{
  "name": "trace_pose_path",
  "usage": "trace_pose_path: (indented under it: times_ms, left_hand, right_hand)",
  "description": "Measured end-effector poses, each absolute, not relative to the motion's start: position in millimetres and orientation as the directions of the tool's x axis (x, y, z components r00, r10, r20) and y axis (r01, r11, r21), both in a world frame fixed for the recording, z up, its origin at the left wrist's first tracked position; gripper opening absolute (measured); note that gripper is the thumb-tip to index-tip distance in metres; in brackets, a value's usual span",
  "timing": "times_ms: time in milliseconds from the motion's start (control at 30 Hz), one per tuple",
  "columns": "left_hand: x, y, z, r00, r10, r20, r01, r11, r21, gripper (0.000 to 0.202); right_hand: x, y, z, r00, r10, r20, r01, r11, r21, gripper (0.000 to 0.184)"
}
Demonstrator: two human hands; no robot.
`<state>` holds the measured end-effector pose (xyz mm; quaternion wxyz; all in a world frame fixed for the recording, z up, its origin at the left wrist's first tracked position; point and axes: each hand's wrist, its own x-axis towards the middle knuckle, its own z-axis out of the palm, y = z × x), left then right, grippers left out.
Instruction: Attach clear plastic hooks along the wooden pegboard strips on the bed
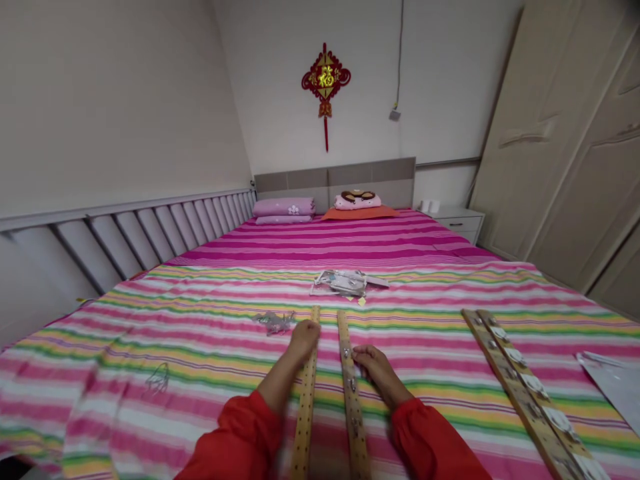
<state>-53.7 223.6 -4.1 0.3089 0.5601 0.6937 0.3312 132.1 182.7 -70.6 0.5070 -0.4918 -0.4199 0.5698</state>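
Note:
Two long wooden strips with rows of small holes lie side by side on the striped bedspread (200, 333) in front of me. My left hand (304, 337) rests closed on the upper part of the left strip (306, 400). My right hand (373, 365) touches the right edge of the right strip (350, 387), fingers curled near a small metal fitting on it. Both arms wear red sleeves.
A third wooden strip (525, 390) with several white fittings lies to the right. Clear plastic bags (345, 282) lie beyond the strips, a small metal pile (274, 322) to the left, a grey sheet (617, 383) far right. Pillows (284, 208) sit by the headboard; wardrobe doors (575, 153) stand right.

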Motion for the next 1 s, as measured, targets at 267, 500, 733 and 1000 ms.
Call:
trace_pose_path:
  times_ms: [267, 500, 733, 1000]
  left_hand:
    - [-151.9, 223.1, -10.9, -0.113, 0.916, 0.385, 0.853, -0.109, 0.51, 0.019]
    - [-149.1, 218.3, -14.8, -0.04, 0.923, 0.382, 0.925, -0.11, 0.363, 0.023]
    - [-156.6, 222.0, -8.9, -0.191, 0.879, 0.437, 0.769, -0.142, 0.623, 0.013]
    - [-157.3, 217.2, 11.8, -0.479, 0.877, -0.023, -0.101, -0.029, 0.994, 0.009]
  right_hand:
    - [132.6, 178.6, -69.6, 0.004, 0.994, -0.113, -0.182, -0.111, -0.977, 0.017]
    - [132.5, 176.6, -66.2, 0.022, 0.992, -0.123, -0.175, -0.118, -0.977, 0.017]
    - [132.1, 175.5, -64.2, 0.025, 0.994, -0.11, -0.184, -0.103, -0.977, 0.018]
    - [132.0, 176.2, -63.4, 0.031, 0.993, -0.117, -0.179, -0.11, -0.978, 0.019]
